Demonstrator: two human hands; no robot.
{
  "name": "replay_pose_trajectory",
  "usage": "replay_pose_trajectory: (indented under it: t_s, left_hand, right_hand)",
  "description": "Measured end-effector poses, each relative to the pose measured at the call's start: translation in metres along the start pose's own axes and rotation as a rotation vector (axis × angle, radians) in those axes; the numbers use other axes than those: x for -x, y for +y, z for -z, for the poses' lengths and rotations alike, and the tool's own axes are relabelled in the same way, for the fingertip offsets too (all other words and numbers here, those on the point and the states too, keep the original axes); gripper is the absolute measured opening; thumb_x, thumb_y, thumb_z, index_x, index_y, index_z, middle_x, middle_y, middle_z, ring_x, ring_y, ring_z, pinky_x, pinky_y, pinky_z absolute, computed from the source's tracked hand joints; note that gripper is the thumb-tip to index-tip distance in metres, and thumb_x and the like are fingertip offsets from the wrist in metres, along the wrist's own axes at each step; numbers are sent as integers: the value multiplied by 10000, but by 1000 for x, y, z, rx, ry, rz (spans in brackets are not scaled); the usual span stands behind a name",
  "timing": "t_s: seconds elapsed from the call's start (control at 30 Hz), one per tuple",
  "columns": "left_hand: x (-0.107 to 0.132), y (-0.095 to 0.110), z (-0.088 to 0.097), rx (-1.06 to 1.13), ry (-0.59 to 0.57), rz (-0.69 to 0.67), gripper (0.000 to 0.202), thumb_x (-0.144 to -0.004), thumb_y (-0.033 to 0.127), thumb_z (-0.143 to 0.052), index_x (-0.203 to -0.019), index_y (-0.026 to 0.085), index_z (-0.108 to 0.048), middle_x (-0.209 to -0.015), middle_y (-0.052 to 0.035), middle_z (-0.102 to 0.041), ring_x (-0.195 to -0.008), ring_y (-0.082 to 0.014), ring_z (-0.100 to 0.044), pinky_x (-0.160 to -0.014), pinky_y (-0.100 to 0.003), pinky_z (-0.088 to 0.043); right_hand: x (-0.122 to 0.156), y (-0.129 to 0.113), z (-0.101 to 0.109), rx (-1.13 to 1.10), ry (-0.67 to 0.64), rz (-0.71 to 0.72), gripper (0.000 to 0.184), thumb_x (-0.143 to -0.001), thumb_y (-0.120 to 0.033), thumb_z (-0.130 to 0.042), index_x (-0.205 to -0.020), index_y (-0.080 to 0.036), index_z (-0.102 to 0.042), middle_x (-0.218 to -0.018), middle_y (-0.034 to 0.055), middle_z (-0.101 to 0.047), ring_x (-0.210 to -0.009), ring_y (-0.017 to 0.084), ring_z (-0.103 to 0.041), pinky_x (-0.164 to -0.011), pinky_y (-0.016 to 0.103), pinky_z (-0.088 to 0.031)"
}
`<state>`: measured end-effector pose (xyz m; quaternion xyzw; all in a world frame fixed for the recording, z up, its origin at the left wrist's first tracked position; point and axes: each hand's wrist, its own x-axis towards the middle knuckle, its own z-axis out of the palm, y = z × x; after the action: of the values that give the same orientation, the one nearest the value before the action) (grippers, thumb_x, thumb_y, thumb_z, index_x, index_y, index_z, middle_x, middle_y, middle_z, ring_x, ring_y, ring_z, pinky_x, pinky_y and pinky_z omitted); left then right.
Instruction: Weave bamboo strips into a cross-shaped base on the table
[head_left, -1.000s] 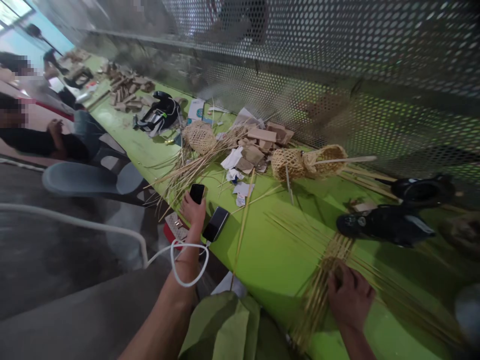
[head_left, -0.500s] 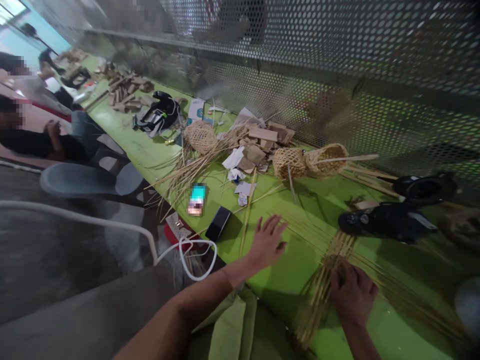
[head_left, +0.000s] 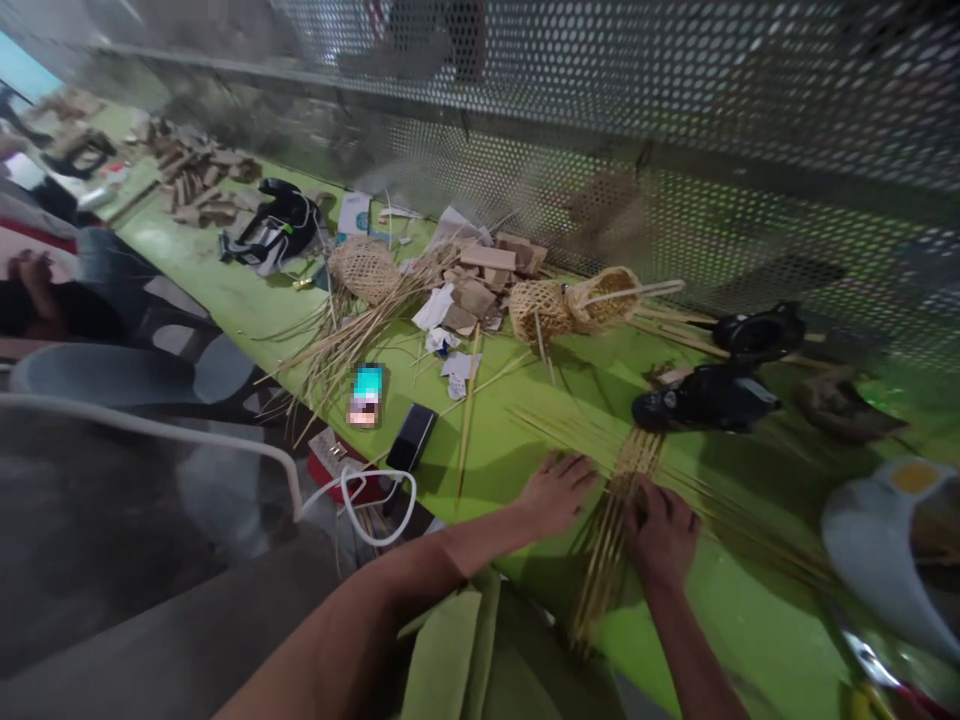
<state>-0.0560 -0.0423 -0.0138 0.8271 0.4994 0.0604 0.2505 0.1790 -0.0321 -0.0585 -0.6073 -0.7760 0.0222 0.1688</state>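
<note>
Palm strips (head_left: 609, 535) laid on green table (head_left: 772, 640), crossed into a flat start; bundle runs from 1 to 7 o'clock, longer strips fanned out toward 10 and 4. Right hand (head_left: 664, 535) set against the bundle's 3 o'clock side, fingers curled at it; whether strips are pinched or only pressed cannot be told. Left hand (head_left: 559, 490) laid palm down at the bundle's 10 o'clock, fingers stretched out, nothing grasped; contact between its fingertips and the strips cannot be told. Upper end of bundle covered by black gear (head_left: 709, 400), at 1 o'clock from right hand. Two woven baskets (head_left: 540, 310) seen at 12 from left hand, dark phone (head_left: 412, 438) and lit phone (head_left: 367, 396) at 10. White tub (head_left: 862, 540) placed at 3 from right hand.
</note>
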Motion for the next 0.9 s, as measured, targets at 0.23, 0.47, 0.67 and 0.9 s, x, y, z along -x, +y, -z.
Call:
replay_pose_trajectory:
  t_s: [0.23,0.47,0.67,0.9]
  left_hand:
    - [-11,11,-3,-23,21,27,566,-989,269,-528,-1552,290,-478,-1649,-92,-441,-1561,-261,-331,-1316,-462,-203]
    - [-20,16,12,-50,26,26,528,-965,153,-550,-1467,318,-567,-1608,-50,-503,-1521,-243,-402,-1302,-440,-250]
    - [-38,12,12,-22,-3,-7,535,-941,143,-599,-1462,263,-571,-1609,-79,-494,-1526,-289,-389,-1287,-519,-270]
    - [-51,9,14,1,17,13,561,-957,135,-558,-1498,281,-544,-1615,-58,-493,-1533,-259,-379,-1290,-478,-259]
  right_hand:
    - [-2,4,-3,-61,-26,-12,428,-1006,-354,-510,-1366,-156,-632,-1227,191,-638,-1174,330,-528,-997,487,-388]
    - [-14,5,30,-365,-137,-93,374,-992,-267,-491,-1307,-205,-684,-1249,139,-690,-1180,289,-578,-1041,474,-445]
    - [-9,14,52,-335,-250,-75,374,-922,-154,-606,-1279,-193,-709,-1298,119,-709,-1227,284,-586,-1115,466,-421]
    - [-16,11,46,-277,-264,-107,376,-948,-117,-582,-1293,-201,-706,-1276,122,-708,-1171,292,-589,-1075,468,-428]
